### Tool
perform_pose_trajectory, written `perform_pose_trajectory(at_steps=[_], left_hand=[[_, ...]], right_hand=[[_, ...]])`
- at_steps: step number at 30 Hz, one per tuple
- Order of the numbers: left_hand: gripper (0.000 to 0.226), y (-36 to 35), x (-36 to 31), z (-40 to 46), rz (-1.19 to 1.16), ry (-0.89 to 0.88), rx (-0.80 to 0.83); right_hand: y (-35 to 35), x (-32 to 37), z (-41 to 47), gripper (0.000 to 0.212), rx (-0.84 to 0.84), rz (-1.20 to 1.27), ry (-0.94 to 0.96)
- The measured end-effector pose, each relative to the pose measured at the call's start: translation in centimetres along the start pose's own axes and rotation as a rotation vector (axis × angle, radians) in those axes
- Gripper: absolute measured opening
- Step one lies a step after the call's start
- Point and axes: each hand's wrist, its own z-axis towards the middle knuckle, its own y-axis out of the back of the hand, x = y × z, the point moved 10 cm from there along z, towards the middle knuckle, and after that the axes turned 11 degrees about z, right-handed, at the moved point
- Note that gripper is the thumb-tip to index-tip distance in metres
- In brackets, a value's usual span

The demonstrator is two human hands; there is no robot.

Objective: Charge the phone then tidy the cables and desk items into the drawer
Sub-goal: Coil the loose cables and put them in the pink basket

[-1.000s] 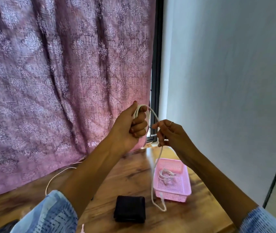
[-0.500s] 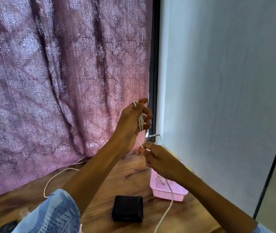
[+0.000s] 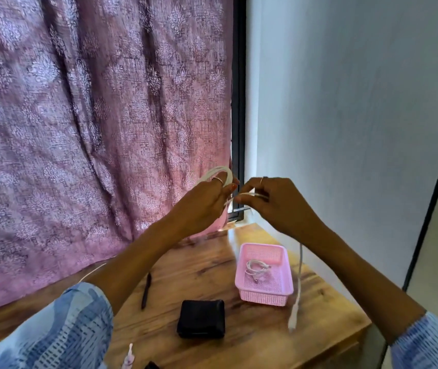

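Presently white cable [image 3: 219, 173] coils are gripped by left hand [image 3: 204, 201]; strand pinched by right hand [image 3: 271, 201]. Tail below should be wound evenly, kept taut.

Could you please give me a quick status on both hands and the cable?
Left hand grips coiled cable. Right hand pinches the loose run; plug end dangles beside basket. Nothing in the way.

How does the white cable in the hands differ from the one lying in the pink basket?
The held cable is up in the air, gripped by the left hand and right hand; the basket cable rests inside the pink basket. The held cable's tail dangles loose beside the basket; the basket cable is fully coiled. Both are white.
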Motion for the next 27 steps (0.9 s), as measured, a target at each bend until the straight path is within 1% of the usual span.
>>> perform_pose_trajectory(at_steps=[3,5,8,11,13,15,18,20,22,25,27], left_hand=[[0.041,0.2,-0.6,-0.5,-0.286,0.047,0.024],[0.047,0.6,-1.2,-0.8,-0.421,0.061,0.024],[0.051,0.7,-1.7,-0.9,-0.505,0.096,0.052],[0.058,-0.2,-1.4,-1.2,-0.535,0.162,0.2],[0.06,-1.1,-1.2,-1.6,-0.582,0.202,0.272],[0.057,-1.5,-1.1,-2.0,-0.666,0.238,0.278],[0.056,-2.1,-1.7,-2.2,-0.86,0.249,0.287],[0.062,-2.4,-2.4,-2.2,-1.019,0.248,0.316],[0.063,-2.5,-3.0,-2.0,-1.164,0.234,0.33],[0.04,-2.1,-3.7,-1.8,-1.311,0.169,0.302],[0.034,-2.1,-3.4,-1.7,-1.424,0.171,0.282]], right_hand=[[1.4,-0.4,0.9,0.021,-0.077,-0.025,0.008],[2.2,-0.3,1.5,0.024,-0.126,-0.035,0.04],[2.5,0.3,1.9,0.027,-0.16,-0.031,0.109],[2.1,0.6,1.4,0.026,-0.185,-0.022,0.174],[1.9,0.0,1.0,0.024,-0.198,-0.01,0.171],[1.8,-0.5,0.5,0.021,-0.205,0.022,0.16],[1.1,-0.9,0.0,0.023,-0.187,0.114,0.136],[0.4,-1.0,-0.4,0.021,-0.186,0.238,0.097],[-0.4,-1.4,-0.6,0.027,-0.198,0.39,0.023],[-1.6,-2.4,-1.3,0.037,-0.207,0.64,-0.153],[-2.5,-3.3,-1.8,0.04,-0.189,0.707,-0.269]])
